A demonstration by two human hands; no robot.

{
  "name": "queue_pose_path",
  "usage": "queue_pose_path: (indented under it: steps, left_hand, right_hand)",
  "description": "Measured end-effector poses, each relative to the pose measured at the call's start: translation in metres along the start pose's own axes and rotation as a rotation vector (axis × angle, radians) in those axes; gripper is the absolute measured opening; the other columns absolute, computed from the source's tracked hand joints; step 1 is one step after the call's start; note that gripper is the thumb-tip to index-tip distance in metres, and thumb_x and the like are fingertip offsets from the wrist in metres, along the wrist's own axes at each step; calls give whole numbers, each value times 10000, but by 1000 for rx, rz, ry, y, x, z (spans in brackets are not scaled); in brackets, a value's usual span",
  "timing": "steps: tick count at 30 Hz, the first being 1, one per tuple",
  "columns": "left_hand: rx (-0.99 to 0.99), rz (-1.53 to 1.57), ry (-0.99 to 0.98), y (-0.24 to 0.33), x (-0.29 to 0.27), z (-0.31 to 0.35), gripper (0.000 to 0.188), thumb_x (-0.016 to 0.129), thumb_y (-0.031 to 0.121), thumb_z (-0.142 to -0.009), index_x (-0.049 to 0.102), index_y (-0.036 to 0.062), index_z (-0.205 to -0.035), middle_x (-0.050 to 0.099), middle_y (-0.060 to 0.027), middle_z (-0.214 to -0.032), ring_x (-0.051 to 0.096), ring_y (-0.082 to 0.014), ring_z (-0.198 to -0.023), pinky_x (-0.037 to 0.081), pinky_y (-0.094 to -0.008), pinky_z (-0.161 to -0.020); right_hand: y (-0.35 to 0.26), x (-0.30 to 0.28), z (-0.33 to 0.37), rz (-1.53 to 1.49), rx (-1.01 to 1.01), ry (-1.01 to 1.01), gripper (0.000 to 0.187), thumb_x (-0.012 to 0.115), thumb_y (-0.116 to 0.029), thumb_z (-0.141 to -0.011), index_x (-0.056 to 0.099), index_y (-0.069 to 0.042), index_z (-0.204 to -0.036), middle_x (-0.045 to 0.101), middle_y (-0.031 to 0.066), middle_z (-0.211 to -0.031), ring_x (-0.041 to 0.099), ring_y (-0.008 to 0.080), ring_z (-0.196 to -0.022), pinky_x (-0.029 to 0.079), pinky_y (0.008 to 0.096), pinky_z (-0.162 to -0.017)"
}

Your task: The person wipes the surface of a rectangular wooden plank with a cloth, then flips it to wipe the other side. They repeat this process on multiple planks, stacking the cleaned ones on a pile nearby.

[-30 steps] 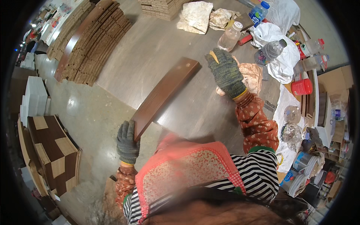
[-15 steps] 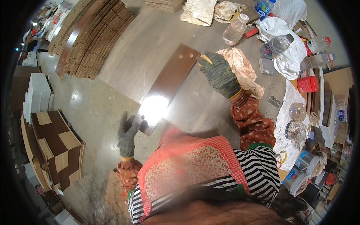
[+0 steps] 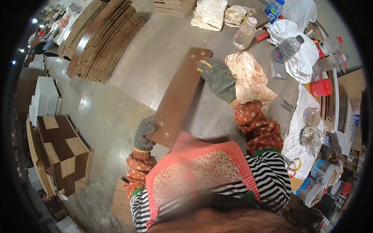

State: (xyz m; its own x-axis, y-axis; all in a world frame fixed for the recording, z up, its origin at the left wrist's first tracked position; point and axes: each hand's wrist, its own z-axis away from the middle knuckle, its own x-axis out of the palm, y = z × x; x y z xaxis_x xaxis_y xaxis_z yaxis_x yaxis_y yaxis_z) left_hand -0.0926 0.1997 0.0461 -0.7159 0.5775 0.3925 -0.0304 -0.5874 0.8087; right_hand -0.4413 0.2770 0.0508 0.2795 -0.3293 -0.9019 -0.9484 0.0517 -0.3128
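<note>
A long brown wooden board (image 3: 178,95) with small holes near its ends lies slantwise before me, tilted up off the grey table. My left hand (image 3: 146,134), in a dark knitted glove, is closed round the near left corner of the board. At the far end, my right hand (image 3: 217,79), in a matching glove with yellow-tipped fingers, holds the board's right edge. Beside that hand lies a crumpled, brown-stained cloth (image 3: 248,75).
Stacked boards (image 3: 108,40) stand at the far left of the table (image 3: 143,62). A clear bottle (image 3: 245,34), a dark-capped bottle (image 3: 286,49), a white plastic bag (image 3: 299,64) and a red jar (image 3: 321,87) crowd the right. Taped brown panels (image 3: 64,151) stand at the left.
The board has been tilted, and the bright glare on its near end is gone. My left hand has moved right and now grips the corner more fully. My right hand has shifted slightly left.
</note>
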Motion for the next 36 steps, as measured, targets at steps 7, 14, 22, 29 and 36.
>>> queue_pose_path:
  steps: [7, 14, 22, 29, 36]
  left_hand:
    - [212, 270, 24, 7, 10, -14, 319, 576, 106, -892, 601, -44, -1173, 657, -122, -1089, 641, -242, -987, 528, -385, -902]
    - [266, 217, 204, 20, 21, -22, 303, 587, 157, -907, 613, -34, -1141, 658, -139, -1085, 674, -256, -915, 585, -349, -757]
    - [375, 239, 212, 33, 58, -14, 352, 628, 119, -864, 586, -41, -1174, 661, -142, -1076, 671, -245, -917, 575, -339, -761]
    - [274, 171, 153, 33, 82, -13, 361, 669, 130, -842, 592, -22, -1160, 664, -101, -1002, 668, -195, -877, 567, -326, -786]
    - [199, 119, 137, -6, 118, -25, 459, 701, 145, -858, 553, -39, -1251, 647, -115, -1145, 651, -224, -994, 536, -355, -891]
  right_hand:
    - [-88, -32, 32, -41, -524, 41, 444, 552, -216, -875, 587, -114, -1306, 569, 138, -1288, 551, 323, -1152, 445, 449, -997]
    - [-114, -48, 34, -333, -573, 36, 438, 604, -164, -840, 600, -96, -1273, 571, 128, -1280, 530, 336, -1181, 449, 459, -990]
    - [-84, -62, 0, -248, -484, 270, 376, 635, -174, -847, 644, -84, -1212, 637, 79, -1181, 577, 291, -1127, 435, 441, -995]
    - [-86, -60, 51, -316, -384, 106, 310, 668, -189, -868, 659, -69, -1153, 622, 106, -1199, 589, 308, -1093, 472, 443, -932]
    - [-36, -30, 70, -339, 28, 204, 335, 670, -185, -884, 661, -93, -1205, 624, 79, -1287, 551, 282, -1195, 439, 414, -1000]
